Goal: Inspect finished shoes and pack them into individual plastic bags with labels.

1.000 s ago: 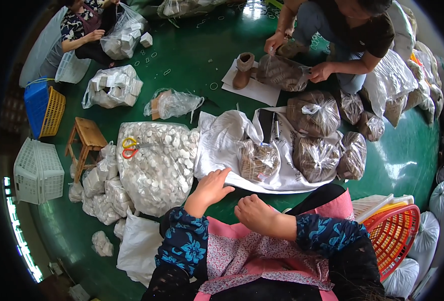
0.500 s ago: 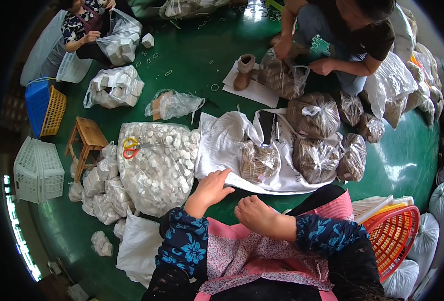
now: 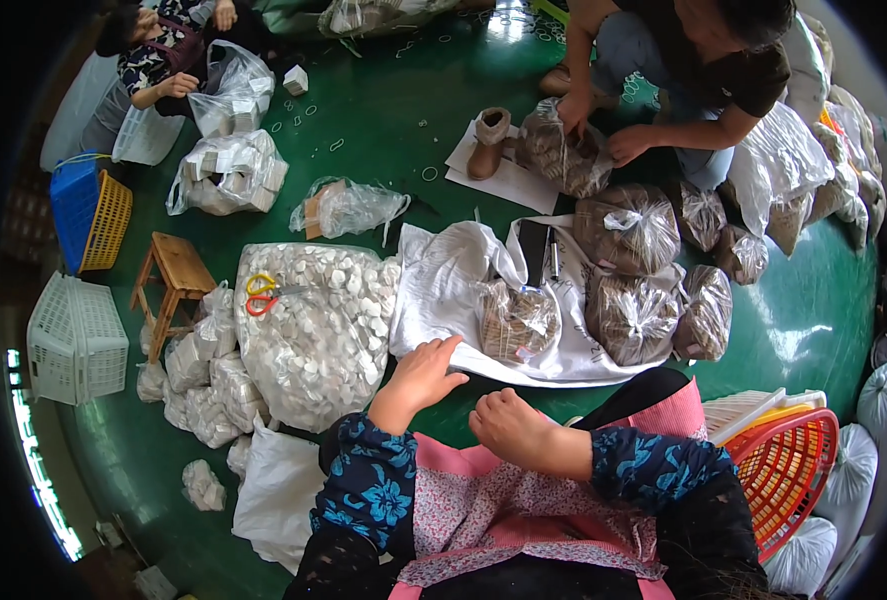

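Note:
My left hand (image 3: 421, 383) is held over my lap with its fingers stretched out and its thumb apart, and nothing is in it. Beside it, my right hand (image 3: 511, 425) rests near the apron (image 3: 553, 500) with its fingers curled in, holding nothing that I can see. Just beyond both hands lies a white woven sack (image 3: 433, 290) spread on the floor. On it stands a clear bag of brown pieces (image 3: 520, 325), with a dark phone (image 3: 534, 250) and a pen (image 3: 554, 262) behind. Left of the sack is a large clear bag of whitish pieces (image 3: 333, 340), with scissors (image 3: 261, 295) on top.
Several tied bags of brown pieces (image 3: 635, 318) sit to the right. A red basket (image 3: 783, 480) stands near my right elbow. A wooden stool (image 3: 178, 275) and a white crate (image 3: 78, 340) are at left. Two people work at the far side, near a brown boot (image 3: 486, 150).
My hands have not moved. The person at far right has reached a hand into the bag of brown pieces. The person at far left has leaned and shifted a clear bag.

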Tool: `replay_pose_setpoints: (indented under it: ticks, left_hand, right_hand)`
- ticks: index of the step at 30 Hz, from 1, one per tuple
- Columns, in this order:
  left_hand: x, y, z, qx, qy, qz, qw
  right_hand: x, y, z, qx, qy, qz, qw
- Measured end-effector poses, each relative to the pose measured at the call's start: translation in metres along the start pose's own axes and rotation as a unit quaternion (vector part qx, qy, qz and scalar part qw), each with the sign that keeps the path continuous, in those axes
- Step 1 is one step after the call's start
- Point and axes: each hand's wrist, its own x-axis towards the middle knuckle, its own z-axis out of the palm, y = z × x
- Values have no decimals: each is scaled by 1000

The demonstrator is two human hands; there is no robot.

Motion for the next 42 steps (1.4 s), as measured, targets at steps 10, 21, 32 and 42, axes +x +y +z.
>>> replay_pose_setpoints:
  ticks: [10, 21, 32, 42]
  left_hand:
    - [-3, -4, 2, -10, 4, 1, 1000]
    - [-3, 0, 0, -10, 4, 4, 1000]
    - [-10, -4, 0, 0, 40, 48, 998]
    - [-9, 3, -3, -17, 9, 13, 1000]
  right_hand:
    - [3, -4, 7, 3, 1, 5, 1000]
    - [1, -5, 10, -5, 20, 9, 1000]
    - [3, -11, 13, -5, 8, 2, 1000]
    - [-2, -10, 12, -32, 29, 0, 999]
